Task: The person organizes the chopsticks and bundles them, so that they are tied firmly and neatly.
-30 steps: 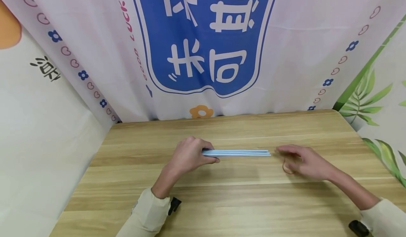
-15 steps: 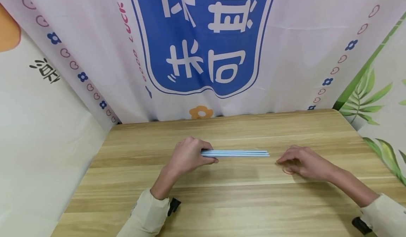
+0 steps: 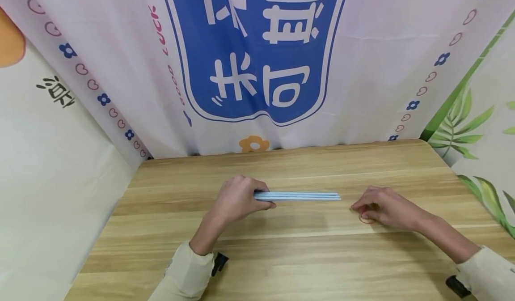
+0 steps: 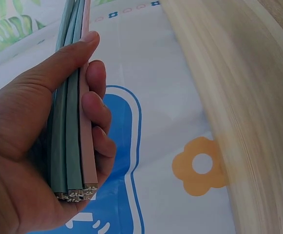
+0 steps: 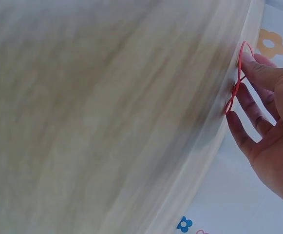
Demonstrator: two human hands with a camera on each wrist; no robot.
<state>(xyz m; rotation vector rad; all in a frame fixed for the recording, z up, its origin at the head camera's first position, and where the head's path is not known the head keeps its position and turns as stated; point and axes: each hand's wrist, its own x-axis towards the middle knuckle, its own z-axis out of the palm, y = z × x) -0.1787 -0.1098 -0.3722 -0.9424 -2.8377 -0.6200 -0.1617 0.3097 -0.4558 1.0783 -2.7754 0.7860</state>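
My left hand point(image 3: 236, 199) grips a bundle of slim sticks point(image 3: 301, 196), light blue with a pink one at the side. They point rightward, level above the table; in the left wrist view the thumb point(image 4: 66, 61) lies across them and the fingers curl round from behind, the cut ends sticking out near the palm's heel. To the right, a thin red rubber band point(image 5: 237, 85) hangs in a twisted loop, pinched between the thumb and index finger of my right hand point(image 5: 273, 112). The band's lower end is by the other fingertips. A short gap separates the right fingers from the sticks' tips.
The wood-grain table point(image 3: 281, 265) lies under both hands. A printed white cloth point(image 3: 374, 77) hangs along its far edge, with more patterned cloth at both sides. Black wrist mounts point(image 3: 219, 264) sit on the pale sleeves point(image 3: 187, 269).
My right fingers have closed down toward the table and taken hold of the red rubber band. My left hand and the sticks have hardly moved.
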